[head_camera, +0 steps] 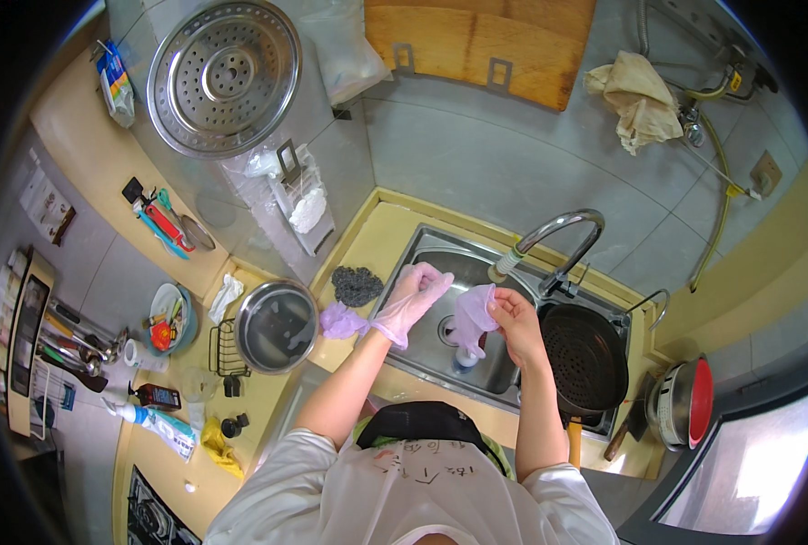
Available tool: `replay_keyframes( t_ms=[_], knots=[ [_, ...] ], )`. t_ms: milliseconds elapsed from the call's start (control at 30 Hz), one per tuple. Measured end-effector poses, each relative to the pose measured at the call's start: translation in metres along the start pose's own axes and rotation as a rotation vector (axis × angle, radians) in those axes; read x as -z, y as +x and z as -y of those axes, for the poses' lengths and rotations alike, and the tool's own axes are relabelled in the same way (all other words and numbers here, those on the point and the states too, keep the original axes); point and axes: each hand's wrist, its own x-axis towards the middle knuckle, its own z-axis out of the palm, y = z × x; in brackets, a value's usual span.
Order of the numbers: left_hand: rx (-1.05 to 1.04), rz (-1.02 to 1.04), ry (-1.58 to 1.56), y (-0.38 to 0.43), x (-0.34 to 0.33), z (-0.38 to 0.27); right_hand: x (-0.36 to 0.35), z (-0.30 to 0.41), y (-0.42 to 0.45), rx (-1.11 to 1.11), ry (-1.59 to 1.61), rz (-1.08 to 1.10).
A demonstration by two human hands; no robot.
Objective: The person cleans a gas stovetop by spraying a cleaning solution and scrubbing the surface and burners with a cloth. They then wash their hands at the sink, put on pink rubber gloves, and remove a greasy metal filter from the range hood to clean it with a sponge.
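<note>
My left hand [415, 298], in a thin pale purple disposable glove, hangs over the left part of the stainless steel sink [414, 368]. Its fingers look bent inward, and whether anything is between them cannot be made out. Bare, my right hand [518, 324] pinches a loose purple glove [473, 315] between thumb and fingers. That glove droops above the basin near the drain [447, 330]. Partly behind it, a bottle [465, 361] with a blue lower part is in the basin. The curved chrome faucet [560, 219] reaches over the sink from behind.
Right of my right hand, a dark perforated pan [584, 357] covers the second basin. A cleaver [632, 422] lies beside stacked pots [676, 402]. Left of the sink are a crumpled purple glove [342, 320], a dark scouring pad [356, 285] and a metal basin [276, 327] with water.
</note>
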Motion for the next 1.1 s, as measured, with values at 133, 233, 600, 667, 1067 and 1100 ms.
replay_keyframes(
  t_ms=[133,233,600,667,1067,1100],
  knots=[
    [0.099,0.192,0.163,-0.006,-0.023,-0.028,0.001,-0.004,0.000,-0.014,0.021,0.017],
    [0.097,0.218,0.101,-0.004,-0.034,-0.013,-0.002,-0.006,-0.004,0.054,-0.148,0.012],
    [-0.101,-0.083,-0.232,-0.018,-0.083,0.045,0.001,-0.065,-0.015,0.363,-1.582,-0.077],
    [-0.411,-0.150,0.319,-0.034,-0.079,0.044,0.008,-0.075,-0.009,0.332,-1.525,-0.172],
    [-0.268,0.246,0.495,-0.066,-0.077,0.069,0.072,-0.150,-0.004,-0.729,1.248,0.162],
    [-0.208,0.277,0.488,-0.064,-0.080,0.069,0.082,-0.168,0.000,-0.694,1.228,0.149]
  ],
)
